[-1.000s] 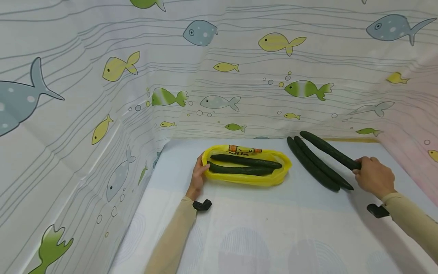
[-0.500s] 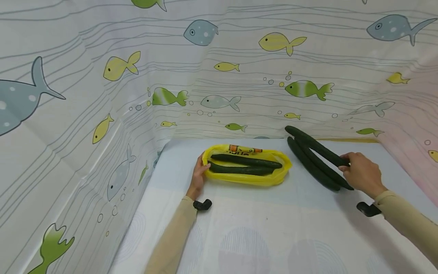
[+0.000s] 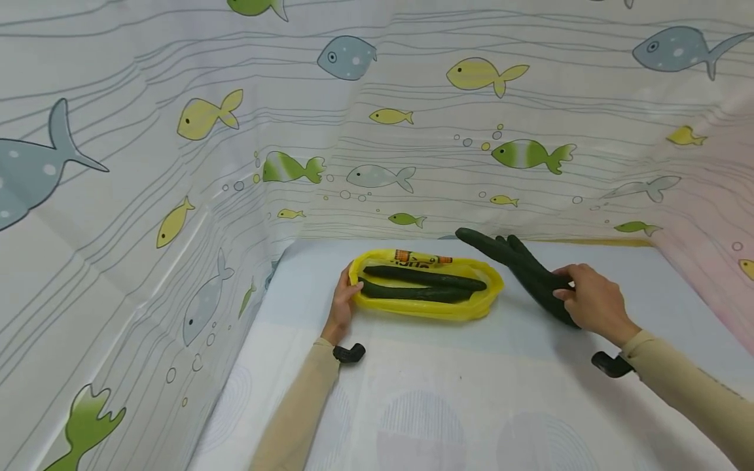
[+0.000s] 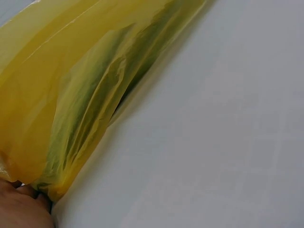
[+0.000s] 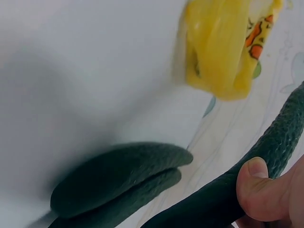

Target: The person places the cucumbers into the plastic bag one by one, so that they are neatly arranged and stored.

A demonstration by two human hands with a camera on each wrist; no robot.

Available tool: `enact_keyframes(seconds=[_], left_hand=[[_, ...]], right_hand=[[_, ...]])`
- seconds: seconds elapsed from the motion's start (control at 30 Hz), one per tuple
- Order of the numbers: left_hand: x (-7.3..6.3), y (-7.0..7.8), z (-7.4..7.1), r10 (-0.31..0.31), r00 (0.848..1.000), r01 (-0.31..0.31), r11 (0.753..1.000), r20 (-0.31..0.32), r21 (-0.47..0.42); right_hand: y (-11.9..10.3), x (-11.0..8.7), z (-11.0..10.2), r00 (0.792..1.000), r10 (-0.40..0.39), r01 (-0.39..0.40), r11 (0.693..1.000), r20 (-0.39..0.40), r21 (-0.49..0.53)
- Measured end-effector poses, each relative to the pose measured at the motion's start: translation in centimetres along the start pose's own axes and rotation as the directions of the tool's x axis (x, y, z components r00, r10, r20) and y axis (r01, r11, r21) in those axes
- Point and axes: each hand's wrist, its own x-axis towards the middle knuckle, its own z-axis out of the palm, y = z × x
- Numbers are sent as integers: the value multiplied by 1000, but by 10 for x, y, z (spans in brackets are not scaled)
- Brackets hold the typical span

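Observation:
My left hand [image 3: 341, 304] pinches the left rim of a yellow plastic bag [image 3: 424, 313], thumb over the edge. The bag's mouth is spread wide, and two dark green cucumbers [image 3: 424, 277] lie lengthwise inside it. In the left wrist view, cucumber shapes show green through the thin yellow plastic [image 4: 28, 123]. My right hand [image 3: 597, 304] grips another cucumber [image 3: 489, 246] by its near end, the far end tilted up and pointing toward the bag. Below it, two more cucumbers [image 5: 118, 175] lie side by side on the table, partly hidden in the head view.
A white table [image 3: 459, 405] with faint round patterns carries everything. Fish-printed sheeting [image 3: 436, 157] stands along the back and left side, close behind the bag. A pinkish sheet [image 3: 724, 216] borders the right. Printed orange and black figures mark the bag's back edge.
My right hand has moved left with its cucumber, which now passes over the two lying on the table, its tip nearer the bag. My left hand and the bag stay in place.

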Motion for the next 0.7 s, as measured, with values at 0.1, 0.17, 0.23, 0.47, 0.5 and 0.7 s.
enact_keyframes(seconds=[0.1, 0.17, 0.23, 0.47, 0.5, 0.7], left_hand=[[-1, 1, 0, 3, 1000, -3, 1000, 1, -9], [-1, 1, 0, 4, 1000, -4, 1000, 1, -7], [-1, 1, 0, 1, 1000, -1, 1000, 0, -8], [-2, 0, -1, -11, 1000, 12, 1000, -17, 10], [-2, 0, -2, -11, 1000, 11, 1000, -16, 13], [-1, -1, -1, -17, 1000, 17, 1000, -8, -8]], right_hand=[[-10, 0, 4, 1000, -30, 30, 1000, -6, 3], [-16, -1, 6, 998, -59, 59, 998, -17, -3], [-22, 0, 9, 995, -96, 95, 995, -32, -14], [-41, 7, 21, 989, -149, 149, 989, -16, -25], [-44, 9, 23, 989, -150, 150, 988, -11, -29], [-59, 18, 36, 980, -200, 199, 978, -16, -61]])
